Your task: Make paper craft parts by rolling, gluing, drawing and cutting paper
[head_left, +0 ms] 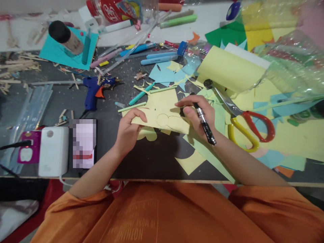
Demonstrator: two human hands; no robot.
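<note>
My left hand [129, 130] pinches the left end of a pale yellow sheet of paper [149, 118], thumb on top. A circle and a curved line are drawn in dark ink on that sheet. At its right side, my right hand [201, 113] grips a black marker [205, 125] that points back toward my wrist. Its fingertips are near the sheet; whether they touch it I cannot tell. Beneath and behind lie more yellow paper pieces [164, 98], and a yellow offcut with a curved edge [191, 162] rests nearer to me.
Scissors with red and yellow handles [243, 118] lie right of my right hand. A blue glue gun [95, 89] sits at the left, above a phone [84, 143] and a white power bank [53, 152]. Markers [159, 59], a rolled yellow sheet [231, 69] and plastic bottles [118, 11] crowd the back.
</note>
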